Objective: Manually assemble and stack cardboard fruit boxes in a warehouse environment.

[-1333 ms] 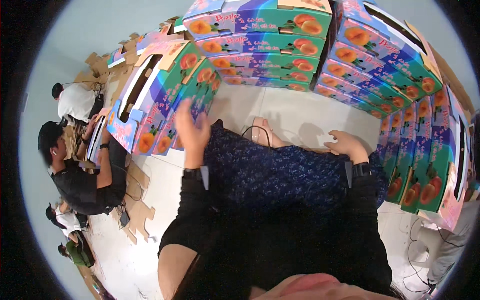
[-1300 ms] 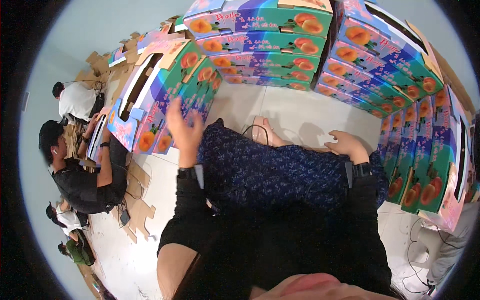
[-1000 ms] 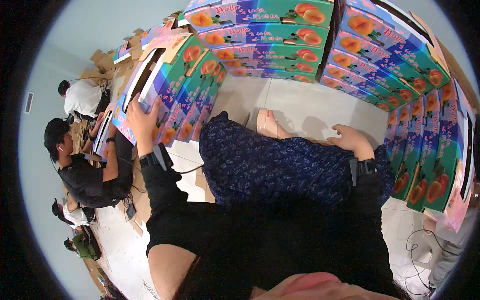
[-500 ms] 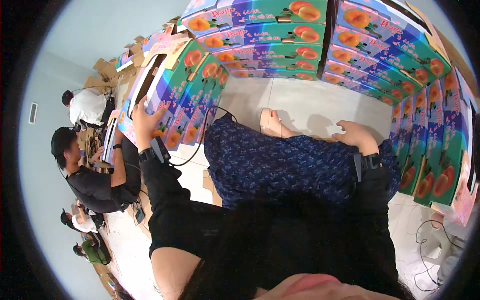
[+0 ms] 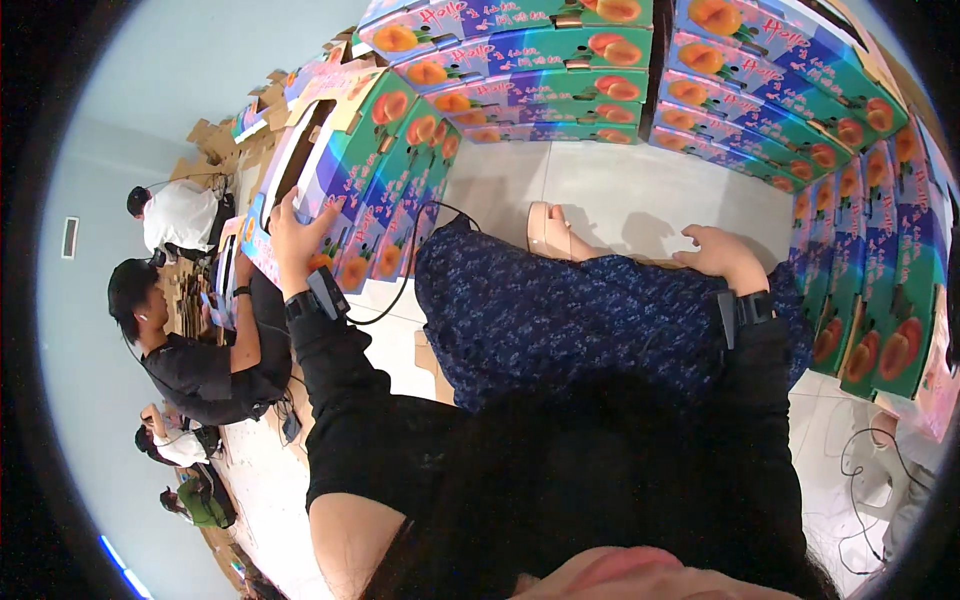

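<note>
- Cardboard fruit cartons (image 5: 800,90), printed with peaches on blue, green and pink, are stacked in walls along the far side and the right of a pale tiled floor (image 5: 610,190).
- Dark blue patterned skirt fabric (image 5: 580,310) covers the seated person's lap in the middle of the view, with one foot in a pale sandal (image 5: 548,228) showing on the floor beyond it.
- Two co-workers sit at the far left, one in a black shirt (image 5: 190,365), one in a white shirt (image 5: 180,215), beside flat brown cardboard pieces (image 5: 215,145).
- One tilted peach carton (image 5: 340,170) leans on the left stack, top opening facing the camera.
- Left hand (image 5: 293,235), black-sleeved with a wrist device and trailing cable, grips the lower edge of that tilted carton, fingers curled over the rim.
- Right hand (image 5: 722,255), also wearing a dark wrist device, lies relaxed and empty on the skirt near the knee, fingers loosely spread.
</note>
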### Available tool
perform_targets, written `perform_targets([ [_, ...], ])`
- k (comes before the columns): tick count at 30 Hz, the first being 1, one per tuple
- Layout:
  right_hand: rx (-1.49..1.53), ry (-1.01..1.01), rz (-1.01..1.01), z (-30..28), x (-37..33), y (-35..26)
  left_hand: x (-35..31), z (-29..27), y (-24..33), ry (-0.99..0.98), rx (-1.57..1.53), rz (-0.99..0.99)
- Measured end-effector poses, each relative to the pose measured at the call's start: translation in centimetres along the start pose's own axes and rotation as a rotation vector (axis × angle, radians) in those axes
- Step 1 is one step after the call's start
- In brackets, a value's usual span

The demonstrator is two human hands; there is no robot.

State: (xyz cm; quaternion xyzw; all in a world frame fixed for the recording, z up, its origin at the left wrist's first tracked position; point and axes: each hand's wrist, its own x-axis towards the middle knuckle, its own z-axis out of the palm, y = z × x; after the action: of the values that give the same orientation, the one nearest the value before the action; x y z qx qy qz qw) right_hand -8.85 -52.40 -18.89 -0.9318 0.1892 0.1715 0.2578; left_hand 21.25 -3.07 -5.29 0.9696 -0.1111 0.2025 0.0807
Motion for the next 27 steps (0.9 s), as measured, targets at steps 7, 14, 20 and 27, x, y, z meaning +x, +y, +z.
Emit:
perform_targets([
  [7, 0.010, -0.057, 0.013, -0.3, 0.0, 0.0, -3.3, -1.0, 1.7, 0.613, 0.143, 0.052],
  [14, 0.030, -0.054, -0.006, 0.2, 0.9, 0.0, -11.5, 6.4, -5.6, 1.075, -0.249, -0.531],
  [20, -0.002, -0.081, 0.037, 0.2, 0.6, 0.5, -11.4, 7.0, -8.8, 0.200, -1.500, -1.321],
  [27, 0.012, -0.067, 0.055, 0.8, 1.1, 1.3, -10.2, 8.8, -11.5, -0.431, -1.495, -1.224],
])
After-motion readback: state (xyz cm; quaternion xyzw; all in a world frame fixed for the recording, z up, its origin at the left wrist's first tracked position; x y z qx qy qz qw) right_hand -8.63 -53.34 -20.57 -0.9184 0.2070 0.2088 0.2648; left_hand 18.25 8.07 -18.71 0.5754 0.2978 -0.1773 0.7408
